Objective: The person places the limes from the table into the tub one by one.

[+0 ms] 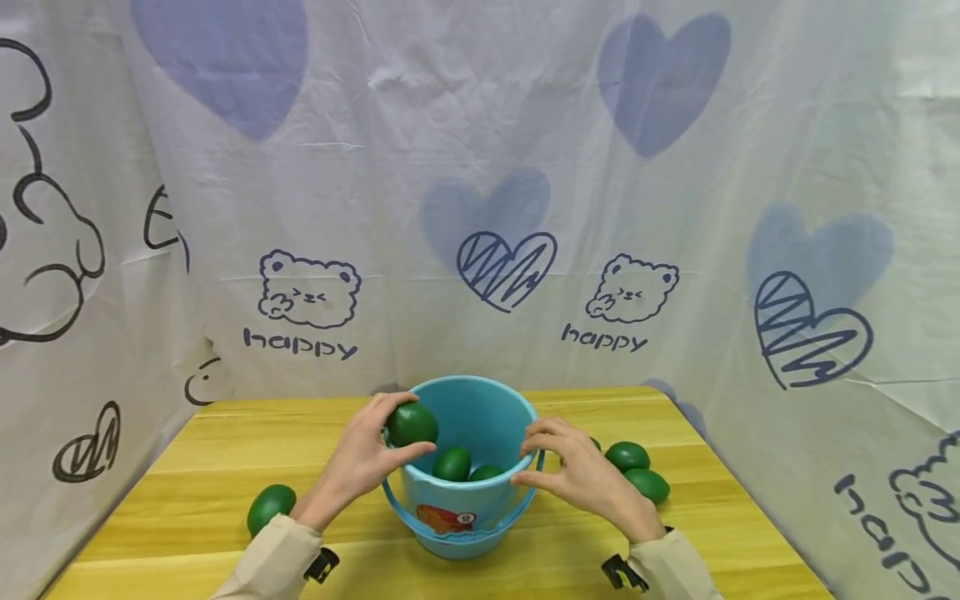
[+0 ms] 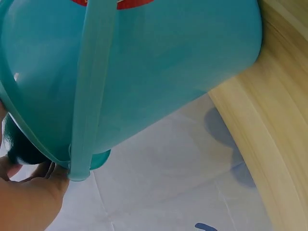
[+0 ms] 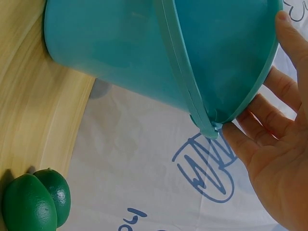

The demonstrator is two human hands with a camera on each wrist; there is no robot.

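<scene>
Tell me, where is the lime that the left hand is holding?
In the head view, the lime sits in the left hand, over the left rim of the blue bucket.

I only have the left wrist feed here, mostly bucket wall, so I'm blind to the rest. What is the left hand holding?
Observer: The left hand grips a green lime at the rim of the blue bucket.
Operator: Anything already in the bucket?
Observer: Two limes lie inside it.
Operator: And the right hand?
Observer: The right hand touches the bucket's right rim with straight fingers and holds nothing.
Operator: Any limes left on the table?
Observer: One lime on the left, a few on the right.
</scene>
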